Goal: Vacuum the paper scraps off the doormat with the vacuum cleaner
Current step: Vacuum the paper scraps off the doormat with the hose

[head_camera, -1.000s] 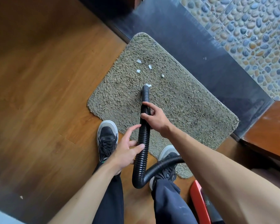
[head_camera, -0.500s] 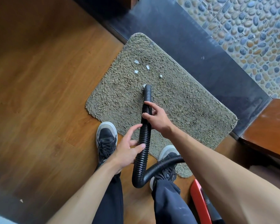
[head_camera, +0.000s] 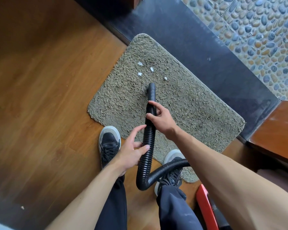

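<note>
Nozzle (head_camera: 152, 90) tip down on the mat (head_camera: 198, 110), just short of four paper scraps (head_camera: 140, 63) scattered beyond it. My right hand (head_camera: 161, 119) is clenched round the ribbed hose (head_camera: 148, 143) right behind the nozzle. My left hand (head_camera: 131, 151) is lower, fingers loose, thumb and fingertips resting on the hose rather than gripping it. Hose loops back past my right shoe (head_camera: 171, 173) toward the red vacuum (head_camera: 204, 208). Left shoe (head_camera: 108, 143) on the wood floor (head_camera: 40, 97).

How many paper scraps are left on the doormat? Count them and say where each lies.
4 on the doormat, all beyond the hose nozzle: one farthest left, one below it, one in the middle, one to the right. More may hide in the pile.
</note>
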